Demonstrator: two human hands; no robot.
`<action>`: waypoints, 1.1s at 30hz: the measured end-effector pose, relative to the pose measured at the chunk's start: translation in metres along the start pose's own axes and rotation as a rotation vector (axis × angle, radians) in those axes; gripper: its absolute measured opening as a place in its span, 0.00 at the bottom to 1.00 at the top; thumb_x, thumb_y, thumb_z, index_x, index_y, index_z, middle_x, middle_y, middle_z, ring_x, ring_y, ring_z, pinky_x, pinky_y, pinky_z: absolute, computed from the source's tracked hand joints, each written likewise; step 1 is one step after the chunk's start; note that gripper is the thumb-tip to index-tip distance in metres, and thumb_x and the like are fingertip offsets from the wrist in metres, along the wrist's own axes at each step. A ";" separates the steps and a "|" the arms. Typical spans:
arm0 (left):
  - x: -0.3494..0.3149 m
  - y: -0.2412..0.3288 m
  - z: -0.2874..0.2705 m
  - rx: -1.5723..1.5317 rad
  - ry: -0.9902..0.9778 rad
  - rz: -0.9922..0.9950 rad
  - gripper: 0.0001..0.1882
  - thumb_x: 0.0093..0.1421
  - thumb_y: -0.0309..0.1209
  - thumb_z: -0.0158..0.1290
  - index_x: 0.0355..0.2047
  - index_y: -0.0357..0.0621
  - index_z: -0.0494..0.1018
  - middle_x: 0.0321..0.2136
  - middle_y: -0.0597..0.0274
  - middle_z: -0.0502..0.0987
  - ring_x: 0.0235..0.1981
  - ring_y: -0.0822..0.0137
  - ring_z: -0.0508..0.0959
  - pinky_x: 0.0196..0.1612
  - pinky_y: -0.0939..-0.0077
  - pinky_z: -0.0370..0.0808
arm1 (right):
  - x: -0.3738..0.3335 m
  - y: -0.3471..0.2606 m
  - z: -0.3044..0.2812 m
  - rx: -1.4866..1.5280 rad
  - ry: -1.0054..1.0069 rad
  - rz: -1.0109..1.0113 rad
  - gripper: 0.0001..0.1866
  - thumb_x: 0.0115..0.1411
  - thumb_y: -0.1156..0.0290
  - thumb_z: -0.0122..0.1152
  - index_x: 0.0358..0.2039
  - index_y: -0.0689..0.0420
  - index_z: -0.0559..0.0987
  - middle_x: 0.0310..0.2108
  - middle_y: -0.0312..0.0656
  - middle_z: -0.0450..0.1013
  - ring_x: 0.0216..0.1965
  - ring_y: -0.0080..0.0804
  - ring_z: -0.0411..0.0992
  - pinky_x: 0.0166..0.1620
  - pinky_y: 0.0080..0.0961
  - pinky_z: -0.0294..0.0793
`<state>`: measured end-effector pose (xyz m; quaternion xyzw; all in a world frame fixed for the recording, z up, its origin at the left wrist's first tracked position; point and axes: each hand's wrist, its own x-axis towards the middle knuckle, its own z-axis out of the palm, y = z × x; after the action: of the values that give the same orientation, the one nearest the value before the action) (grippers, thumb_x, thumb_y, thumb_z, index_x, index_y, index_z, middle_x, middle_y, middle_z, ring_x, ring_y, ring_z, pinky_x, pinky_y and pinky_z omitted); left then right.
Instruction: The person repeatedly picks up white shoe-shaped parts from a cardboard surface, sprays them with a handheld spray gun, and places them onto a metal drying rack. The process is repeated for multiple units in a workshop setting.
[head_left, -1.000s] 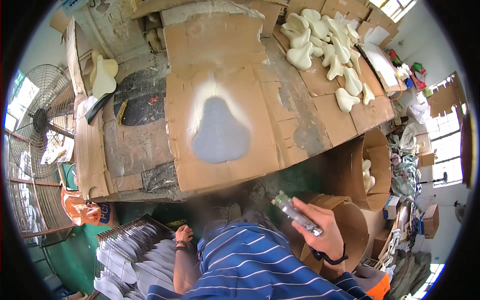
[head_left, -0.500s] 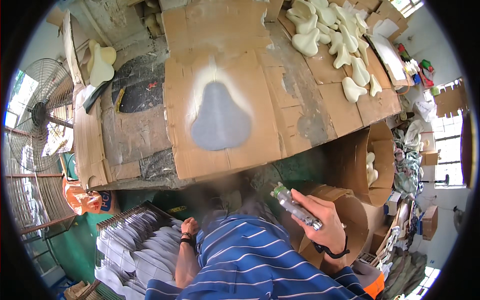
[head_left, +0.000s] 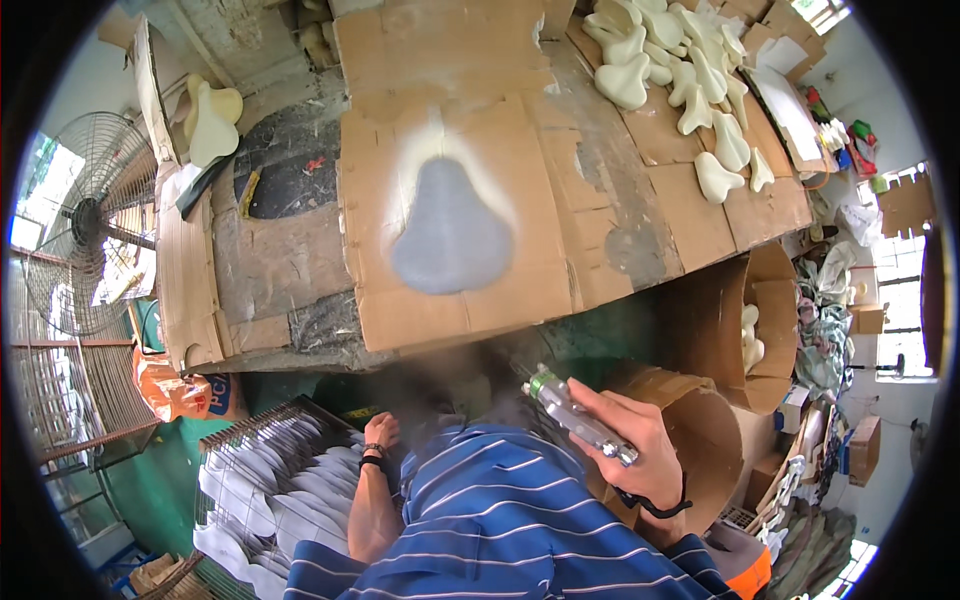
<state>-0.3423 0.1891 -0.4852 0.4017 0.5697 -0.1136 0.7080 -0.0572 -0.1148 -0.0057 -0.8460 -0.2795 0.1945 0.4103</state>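
My right hand (head_left: 637, 450) is wrapped round a metal spray gun (head_left: 580, 413) with a green ring near its nozzle. It holds the gun in front of my body, below the table's near edge, pointing up and left. On a brown cardboard sheet (head_left: 540, 260) lies a flat grey saddle-shaped piece (head_left: 453, 235), narrow end away from me. A pale sprayed halo surrounds its upper part. My left hand (head_left: 381, 430) hangs low by my side, fingers curled, nothing visible in it, nearest to a wire rack (head_left: 310, 408) of pale grey sheet pieces (head_left: 300, 490).
Cream saddle-shaped foam pieces (head_left: 690, 95) pile up at the table's far right; others (head_left: 213, 125) stand far left. Two cardboard drums (head_left: 700, 430) are on the right, below the table edge. A large caged fan (head_left: 90, 215) and an orange bag (head_left: 168, 388) are at left.
The spray gun and my right hand have shifted slightly left. The table scene sits a little further right in view; the grey piece stays in place on the cardboard.
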 end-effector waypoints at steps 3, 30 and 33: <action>0.001 0.001 0.003 0.063 0.066 -0.004 0.11 0.65 0.33 0.53 0.47 0.48 0.76 0.30 0.68 0.77 0.26 0.72 0.77 0.25 0.74 0.74 | 0.012 0.001 0.002 -0.028 0.091 -0.024 0.33 0.49 0.85 0.69 0.59 0.62 0.76 0.36 0.51 0.79 0.33 0.43 0.79 0.39 0.27 0.76; 0.027 0.012 0.006 0.183 0.066 -0.005 0.20 0.67 0.37 0.55 0.58 0.47 0.73 0.40 0.58 0.82 0.39 0.60 0.82 0.43 0.53 0.82 | 0.001 -0.011 -0.016 -0.117 0.141 0.042 0.31 0.50 0.85 0.68 0.57 0.64 0.77 0.37 0.51 0.79 0.33 0.41 0.79 0.39 0.26 0.76; 0.030 0.005 0.002 0.180 0.060 -0.021 0.18 0.67 0.36 0.55 0.56 0.47 0.74 0.38 0.59 0.81 0.37 0.61 0.82 0.38 0.57 0.82 | -0.003 -0.008 -0.018 -0.157 0.089 0.052 0.33 0.47 0.86 0.66 0.57 0.63 0.77 0.36 0.52 0.78 0.33 0.46 0.78 0.39 0.28 0.76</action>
<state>-0.3281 0.1999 -0.5104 0.4611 0.5822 -0.1596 0.6504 -0.0516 -0.1234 0.0113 -0.8903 -0.2532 0.1448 0.3496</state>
